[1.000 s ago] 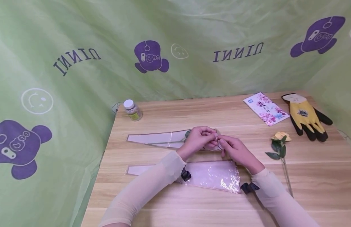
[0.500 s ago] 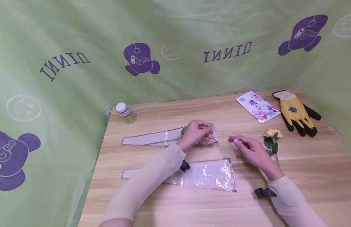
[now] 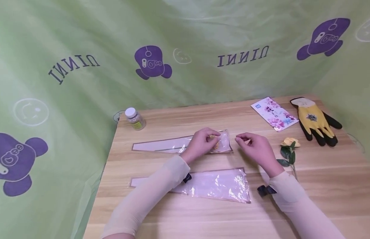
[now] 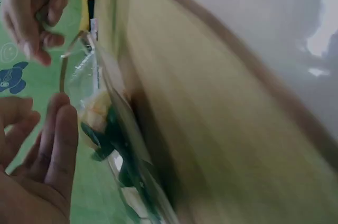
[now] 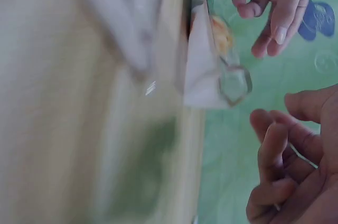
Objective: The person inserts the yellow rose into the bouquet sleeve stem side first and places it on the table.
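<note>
A clear plastic flower sleeve [image 3: 155, 146] with a brown edge lies across the table, a yellow rose [image 4: 96, 110] inside near its wide end. Over that end hovers my left hand [image 3: 201, 142], fingers loosely bent and nothing between them. It hides part of the rose in the head view. Just beyond the sleeve's mouth is my right hand [image 3: 256, 149], its fingers relaxed, bent and holding nothing. The right wrist view has the rim of the mouth [image 5: 235, 84] standing partly open between the two hands. A second flat sleeve [image 3: 218, 184] lies nearer me, partly behind my left forearm.
A loose yellow rose [image 3: 290, 142] with green leaves lies right of my right hand. Farther back are a floral packet [image 3: 274, 113] and a yellow and black work glove [image 3: 315, 119]. A white-capped jar [image 3: 135, 119] stands at the back left, before a green curtain [image 3: 197, 79].
Both hands were at the sleeve's mouth, fingers together. My right hand drew away to the right, then came partway back. My left hand has let go and shifted slightly left, uncovering the wide end.
</note>
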